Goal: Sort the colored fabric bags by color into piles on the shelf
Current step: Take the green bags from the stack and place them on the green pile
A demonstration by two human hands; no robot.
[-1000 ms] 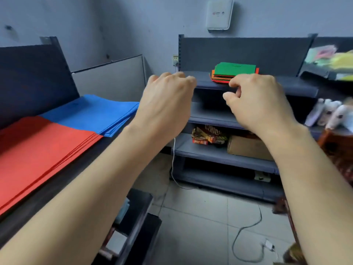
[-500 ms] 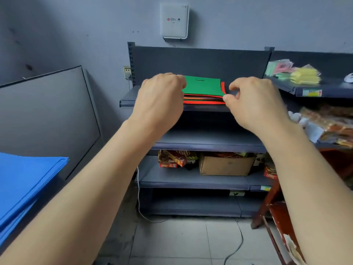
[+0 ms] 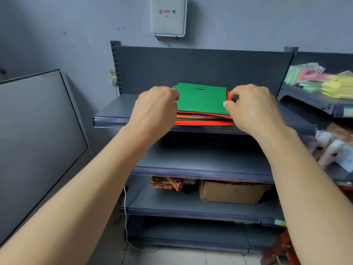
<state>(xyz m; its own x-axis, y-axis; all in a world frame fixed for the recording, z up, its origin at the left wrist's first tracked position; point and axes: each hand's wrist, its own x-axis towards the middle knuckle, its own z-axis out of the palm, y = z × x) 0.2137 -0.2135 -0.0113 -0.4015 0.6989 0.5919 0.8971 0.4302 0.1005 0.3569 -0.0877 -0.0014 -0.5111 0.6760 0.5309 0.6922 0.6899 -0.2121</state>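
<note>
Grip unresolved on both sides: left hand (image 3: 155,109) sits knuckles-up against the left edge of the green bag (image 3: 200,100), fingertips hidden. Right hand (image 3: 252,108) is curled at the right edge, thumb tip touching the green fabric, forefinger above a sliver of red. Whether either has closed on cloth cannot be told. Green bag lies flat on top of the mixed stack (image 3: 202,120), with red, orange and darker layers showing at the front. The stack sits on the top shelf (image 3: 112,111), close to its front lip. Risks, as judged: the thin layers lie tight together, so a pinch at the edges may lift two bags at once or drag the red one along. A pull toward the body could slide the whole stack over the lip. Against half a second ago: both hands keep the same curled shape either side of the green bag, the shelf fills more of the view, and the blue pile at lower left has gone out of frame. The wall box (image 3: 168,16) is now cut by the top edge.
</note>
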